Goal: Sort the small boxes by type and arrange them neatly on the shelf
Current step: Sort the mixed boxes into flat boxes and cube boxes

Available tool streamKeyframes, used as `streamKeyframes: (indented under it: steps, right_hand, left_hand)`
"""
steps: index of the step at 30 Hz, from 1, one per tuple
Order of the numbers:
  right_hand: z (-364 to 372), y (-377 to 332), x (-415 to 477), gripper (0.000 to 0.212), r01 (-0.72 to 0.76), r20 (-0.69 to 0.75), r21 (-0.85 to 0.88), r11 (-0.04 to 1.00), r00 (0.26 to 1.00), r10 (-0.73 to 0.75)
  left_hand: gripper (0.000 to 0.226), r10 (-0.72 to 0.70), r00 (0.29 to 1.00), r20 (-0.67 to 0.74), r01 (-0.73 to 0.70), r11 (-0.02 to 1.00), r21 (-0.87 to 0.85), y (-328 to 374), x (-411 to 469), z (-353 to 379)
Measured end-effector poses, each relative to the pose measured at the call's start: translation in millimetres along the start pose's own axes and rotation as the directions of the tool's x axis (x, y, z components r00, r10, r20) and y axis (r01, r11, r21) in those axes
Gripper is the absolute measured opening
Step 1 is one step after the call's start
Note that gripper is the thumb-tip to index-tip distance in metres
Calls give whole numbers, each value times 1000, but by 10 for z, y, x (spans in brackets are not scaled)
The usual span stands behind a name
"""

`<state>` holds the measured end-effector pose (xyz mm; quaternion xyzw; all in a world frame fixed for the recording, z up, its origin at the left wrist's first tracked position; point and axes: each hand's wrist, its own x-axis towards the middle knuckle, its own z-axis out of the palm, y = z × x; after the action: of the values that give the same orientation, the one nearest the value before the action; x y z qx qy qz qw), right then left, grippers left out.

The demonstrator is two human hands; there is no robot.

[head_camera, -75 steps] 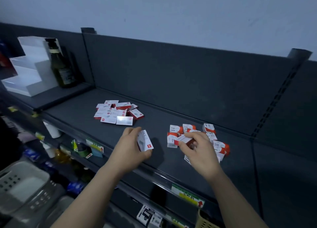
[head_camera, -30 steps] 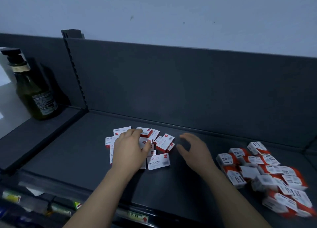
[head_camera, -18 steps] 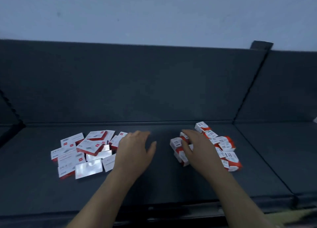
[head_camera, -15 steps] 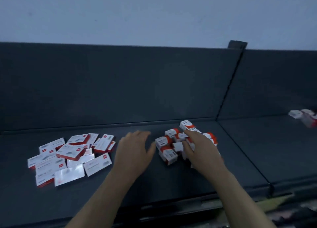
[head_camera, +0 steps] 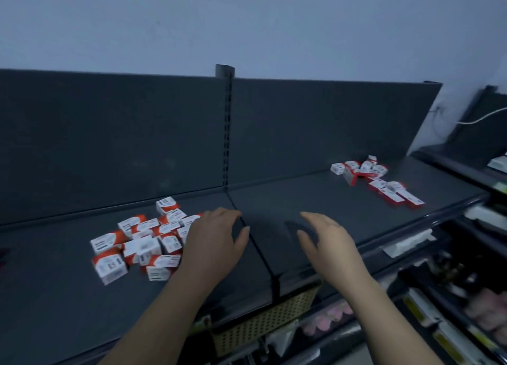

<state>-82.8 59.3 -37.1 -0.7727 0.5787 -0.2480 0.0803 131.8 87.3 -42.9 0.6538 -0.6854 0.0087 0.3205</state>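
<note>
A heap of small white-and-red boxes (head_camera: 142, 241) lies on the dark shelf (head_camera: 68, 296) at the left. My left hand (head_camera: 214, 244) hovers palm down just right of that heap, fingers relaxed, holding nothing. My right hand (head_camera: 326, 244) hangs over the bare right shelf panel (head_camera: 315, 200), fingers loosely spread and empty. A second, mixed group of white-and-red boxes (head_camera: 373, 181) lies farther back at the right, some short and some long and flat.
A slotted upright post (head_camera: 226, 134) and a seam split the two shelf panels. A perforated beige basket (head_camera: 263, 323) hangs below the front edge. Lower shelves with goods run down the right side (head_camera: 452, 296). A white cable (head_camera: 482, 119) crosses the far right wall.
The view has swung right, bringing the far right pile into sight. My right hand has left the red-and-white heap and now hovers over bare shelf; my left hand sits beside the heap.
</note>
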Motion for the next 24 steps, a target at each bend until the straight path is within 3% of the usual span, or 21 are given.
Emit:
streamKeyframes:
  steps: [10,24]
  right_hand:
    - [-379,1141,183,44,-107,-17,-31,994,994,106]
    - [-579,2217,917,45,-310,-68,-67,948,950,306]
  left_hand:
    - [44,52,993,107,-47,998,-52,819,548,778]
    - [41,168,961,221,-160,986,-53,1365,1763,1764]
